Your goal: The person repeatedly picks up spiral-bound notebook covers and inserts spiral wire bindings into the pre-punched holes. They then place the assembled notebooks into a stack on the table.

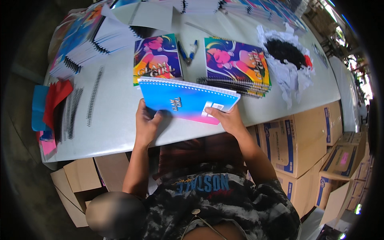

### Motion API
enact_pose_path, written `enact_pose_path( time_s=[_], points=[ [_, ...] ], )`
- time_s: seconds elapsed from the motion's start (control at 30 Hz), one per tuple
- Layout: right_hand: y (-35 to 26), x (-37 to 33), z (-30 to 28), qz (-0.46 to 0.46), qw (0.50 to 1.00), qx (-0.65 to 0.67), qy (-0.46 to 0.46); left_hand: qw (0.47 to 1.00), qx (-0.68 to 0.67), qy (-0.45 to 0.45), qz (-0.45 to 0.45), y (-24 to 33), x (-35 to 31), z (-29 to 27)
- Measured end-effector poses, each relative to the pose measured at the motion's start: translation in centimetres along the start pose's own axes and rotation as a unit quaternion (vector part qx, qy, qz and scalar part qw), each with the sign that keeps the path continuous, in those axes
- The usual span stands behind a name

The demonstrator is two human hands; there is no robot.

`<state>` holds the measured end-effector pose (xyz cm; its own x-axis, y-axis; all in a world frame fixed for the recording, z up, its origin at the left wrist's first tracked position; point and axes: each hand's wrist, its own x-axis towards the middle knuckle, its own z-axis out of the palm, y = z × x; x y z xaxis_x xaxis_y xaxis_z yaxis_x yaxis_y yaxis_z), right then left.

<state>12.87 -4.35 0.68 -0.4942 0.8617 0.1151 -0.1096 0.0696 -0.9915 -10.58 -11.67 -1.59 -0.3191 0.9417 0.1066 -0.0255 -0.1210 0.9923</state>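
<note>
Between my two hands, over the table's near edge, is an unbound notebook (182, 100) with a blue and pink cover. Punched holes run along its far edge, and no wire coil shows in them. My left hand (147, 122) grips the left end, thumb on top. The right end is in my right hand (227, 119), its thumb on the cover by a white label. Just beyond lies a purple and yellow illustrated notebook (158, 56). A stack of similar notebooks (236, 60) with black coils stands to its right. Dark-handled pliers (184, 55) and a blue and white pen-like item (194, 47) lie between them.
Loose wire coils (95, 96) lie on the left of the table (112, 140), near red and blue scraps (52, 106). Stacks of notebooks (86, 46) line the far side. Crumpled white paper (294, 82) holds a black heap. Cardboard boxes (304, 140) stand below right.
</note>
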Motion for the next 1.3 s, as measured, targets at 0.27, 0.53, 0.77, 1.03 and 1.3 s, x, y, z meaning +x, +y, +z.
enact_pose_path(
  time_s=[0.27,0.53,0.77,1.03,1.3],
  points=[
    [-0.3,1.0,-0.6,-0.058,0.991,0.125,-0.001,1.0,0.009,0.011,-0.002,-0.5,-0.9,0.6],
    [-2.3,1.3,0.4,-0.14,0.978,0.15,-0.036,0.996,0.062,-0.036,-0.055,0.4,-2.0,-0.3],
    [-0.6,0.0,-0.9,-0.05,0.997,-0.013,-0.063,0.73,0.643,0.188,0.132,0.5,8.5,-13.9],
    [-1.6,0.5,-0.4,-0.132,0.985,-0.009,-0.114,0.702,0.675,0.22,-0.057,3.0,10.1,-15.5],
    [-2.1,1.1,-0.4,-0.148,0.988,-0.026,-0.02,0.886,0.397,0.181,0.157,6.5,8.1,-12.8]
  ],
)
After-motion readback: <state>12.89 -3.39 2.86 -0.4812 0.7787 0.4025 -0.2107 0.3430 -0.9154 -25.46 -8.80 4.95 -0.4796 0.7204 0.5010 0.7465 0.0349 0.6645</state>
